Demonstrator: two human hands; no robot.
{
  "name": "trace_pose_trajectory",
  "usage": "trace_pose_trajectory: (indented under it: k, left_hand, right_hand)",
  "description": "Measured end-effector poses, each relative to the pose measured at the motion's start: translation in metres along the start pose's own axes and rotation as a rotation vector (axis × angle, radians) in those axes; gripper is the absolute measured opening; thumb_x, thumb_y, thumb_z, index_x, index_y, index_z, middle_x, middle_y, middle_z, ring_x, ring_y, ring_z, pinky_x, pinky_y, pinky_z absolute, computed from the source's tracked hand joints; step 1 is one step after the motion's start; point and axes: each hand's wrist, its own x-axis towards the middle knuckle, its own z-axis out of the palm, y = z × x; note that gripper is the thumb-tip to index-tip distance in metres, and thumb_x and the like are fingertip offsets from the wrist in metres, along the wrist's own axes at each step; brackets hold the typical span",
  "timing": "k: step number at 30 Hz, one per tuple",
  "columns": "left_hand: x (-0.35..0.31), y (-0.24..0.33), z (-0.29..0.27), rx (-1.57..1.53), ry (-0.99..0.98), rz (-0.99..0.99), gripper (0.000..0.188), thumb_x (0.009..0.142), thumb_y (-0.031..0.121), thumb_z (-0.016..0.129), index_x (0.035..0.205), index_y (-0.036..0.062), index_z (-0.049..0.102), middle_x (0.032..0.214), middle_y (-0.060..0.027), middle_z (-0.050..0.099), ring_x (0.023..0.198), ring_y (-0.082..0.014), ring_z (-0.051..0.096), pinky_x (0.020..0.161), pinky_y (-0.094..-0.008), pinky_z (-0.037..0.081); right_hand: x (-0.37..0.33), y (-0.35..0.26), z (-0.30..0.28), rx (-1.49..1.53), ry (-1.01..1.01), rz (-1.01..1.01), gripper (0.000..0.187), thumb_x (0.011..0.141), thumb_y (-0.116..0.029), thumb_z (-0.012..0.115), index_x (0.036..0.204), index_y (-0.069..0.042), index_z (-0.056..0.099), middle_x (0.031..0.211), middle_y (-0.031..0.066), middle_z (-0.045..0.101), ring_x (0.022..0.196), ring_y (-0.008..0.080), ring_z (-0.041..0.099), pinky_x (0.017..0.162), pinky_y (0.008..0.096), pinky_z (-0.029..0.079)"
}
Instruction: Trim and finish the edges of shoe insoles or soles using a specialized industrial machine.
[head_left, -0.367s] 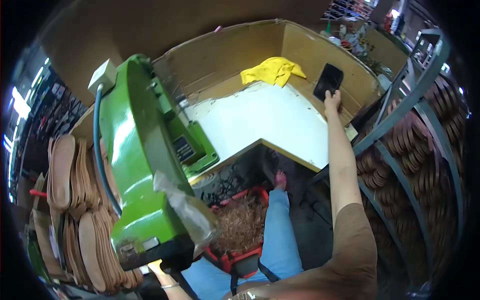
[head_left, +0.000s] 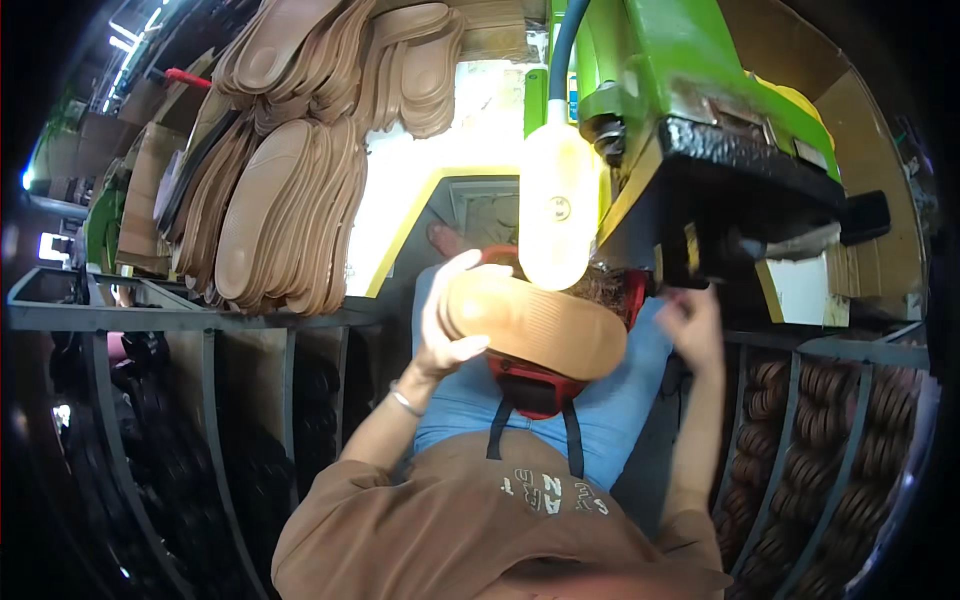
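moved since the earlier frame: right hand [head_left: 698,325], away from the black phone [head_left: 866,217] and over to the underside of the machine head [head_left: 750,180]; left hand [head_left: 432,335], out from beneath that same head and into full view.

item: tan shoe sole [head_left: 545,330]. located above the lap, sloping down to the right, just below the lamp [head_left: 557,215] in this view. grasped at its left end by the left hand, fingers over the upper edge, thumb along the lower.

item: right hand, fingers bent, close under the black machine head. blurred; cannot tell whether gripping anything.

surroundings: lamp glowing, at the end of a blue-grey cable [head_left: 570,50]; green machine body [head_left: 670,60] above; red bin [head_left: 540,395] between the knees, with brown shavings [head_left: 605,287]; stacked soles [head_left: 285,210] at left, beside the white tabletop [head_left: 380,195]; yellow cloth [head_left: 800,100] behind the machine; at right, metal rack [head_left: 790,400] with brown curved pieces [head_left: 785,460].
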Motion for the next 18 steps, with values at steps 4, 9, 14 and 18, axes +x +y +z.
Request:
trace_pose_trajectory:
  k: [4, 9, 14, 18]
  left_hand:
    - [0.021, -0.059, 0.018, -0.302, -0.219, 0.011, 0.075, 0.063, 0.023, 0.074, 0.125, -0.0041, 0.042, 0.121, -0.0186, 0.054, 0.111, -0.0241, 0.053, 0.096, -0.0344, 0.041]
    - [0.003, -0.076, 0.033, -0.070, -0.300, -0.193, 0.035, 0.082, 0.012, 0.065, 0.111, -0.0045, 0.058, 0.100, -0.0075, 0.064, 0.087, -0.0118, 0.059, 0.078, -0.0260, 0.048]
    - [0.015, -0.048, 0.067, 0.181, -0.428, -0.174, 0.035, 0.085, 0.019, 0.066, 0.111, -0.0034, 0.060, 0.097, -0.0054, 0.065, 0.086, -0.0093, 0.058, 0.077, -0.0251, 0.048]
    - [0.025, -0.061, 0.069, -0.083, -0.284, -0.130, 0.035, 0.083, 0.015, 0.067, 0.111, -0.0043, 0.058, 0.098, -0.0075, 0.064, 0.086, -0.0120, 0.059, 0.077, -0.0262, 0.048]
  right_hand:
    - [-0.060, 0.020, 0.077, 0.680, -0.200, 0.254, 0.052, 0.073, -0.011, 0.075, 0.118, 0.003, 0.054, 0.107, 0.0073, 0.060, 0.100, 0.0149, 0.056, 0.089, 0.0281, 0.043]
    - [-0.145, 0.011, 0.130, 0.689, 0.057, 0.356, 0.029, 0.076, -0.008, 0.072, 0.101, 0.002, 0.060, 0.093, 0.0037, 0.063, 0.084, 0.0093, 0.058, 0.076, 0.0252, 0.047]
    - [-0.164, -0.008, 0.158, 0.737, 0.052, 0.368, 0.038, 0.073, -0.011, 0.075, 0.104, 0.004, 0.059, 0.098, 0.0079, 0.064, 0.091, 0.0132, 0.059, 0.079, 0.0270, 0.047]
    - [-0.169, -0.005, 0.126, 0.565, 0.125, 0.403, 0.035, 0.073, -0.008, 0.074, 0.103, 0.004, 0.059, 0.096, 0.0079, 0.064, 0.086, 0.0131, 0.059, 0.075, 0.0274, 0.048]
